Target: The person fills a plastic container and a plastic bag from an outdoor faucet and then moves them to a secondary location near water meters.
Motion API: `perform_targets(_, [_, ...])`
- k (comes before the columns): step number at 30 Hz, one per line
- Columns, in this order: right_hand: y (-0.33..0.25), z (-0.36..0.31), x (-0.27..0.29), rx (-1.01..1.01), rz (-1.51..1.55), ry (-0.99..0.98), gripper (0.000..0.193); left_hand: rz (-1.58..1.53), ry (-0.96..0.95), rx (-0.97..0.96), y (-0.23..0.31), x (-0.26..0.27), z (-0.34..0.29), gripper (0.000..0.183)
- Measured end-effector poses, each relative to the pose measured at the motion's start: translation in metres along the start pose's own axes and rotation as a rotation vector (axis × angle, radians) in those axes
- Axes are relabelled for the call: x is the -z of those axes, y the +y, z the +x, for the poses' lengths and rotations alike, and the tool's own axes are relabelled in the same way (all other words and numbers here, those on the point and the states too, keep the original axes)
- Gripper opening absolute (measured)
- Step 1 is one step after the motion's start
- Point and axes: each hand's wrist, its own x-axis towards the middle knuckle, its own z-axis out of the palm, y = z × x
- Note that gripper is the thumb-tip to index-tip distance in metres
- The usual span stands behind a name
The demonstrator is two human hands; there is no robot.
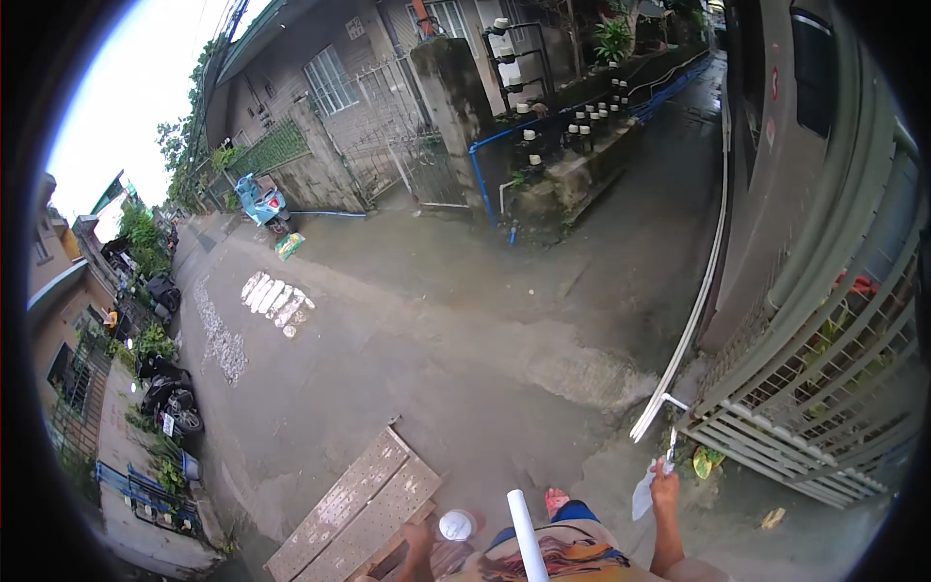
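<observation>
My right hand (664,485) is closed and raised at the lower right. It grips a thin whitish piece (642,495) that looks like plastic or cloth and hangs on its left side. A slim pale, shiny tip (671,444) sticks up above the fingers; its kind is unclear. My left hand (419,535) is beside the edge of a weathered wooden bench (359,504), its fingers blurred and partly hidden. Just right of that hand is a round white container (456,525). A white tube (527,533) rises in front of my torso, its lower end out of sight.
Wet concrete road surrounds me. Long white pipes (693,335) run along the right wall to a slatted metal gate (824,417). White bags or slabs (276,299) lie ahead left. Beyond stand a blue scooter (262,202) and water meters (582,126); a black motorcycle (173,403) is parked left.
</observation>
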Motion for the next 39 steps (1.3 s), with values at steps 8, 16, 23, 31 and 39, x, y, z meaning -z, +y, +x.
perform_targets(8, [-0.115, 0.127, -0.076, 0.153, 0.056, 0.101, 0.032, 1.081, -0.195, -1.142, 0.2, -0.101, 0.112, 0.023])
perform_targets(16, [-0.14, 0.247, -0.163, -0.175, 0.304, 0.202, 0.034, -0.101, -0.347, -0.382, 0.379, -0.312, 0.249, 0.016])
perform_targets(23, [-0.217, 0.319, -0.205, -0.419, -0.014, 0.513, 0.049, 0.234, -0.493, -0.455, 0.554, -0.491, 0.306, 0.02])
perform_targets(31, [-0.221, 0.515, -0.303, -0.664, 0.099, 0.565, 0.036, -0.089, -0.507, -0.277, 0.888, -0.653, 0.311, 0.055])
perform_targets(39, [-0.39, 0.783, -0.413, -0.349, 0.338, 0.394, 0.026, 0.021, -0.536, -0.627, 1.161, -0.821, 0.362, 0.049])
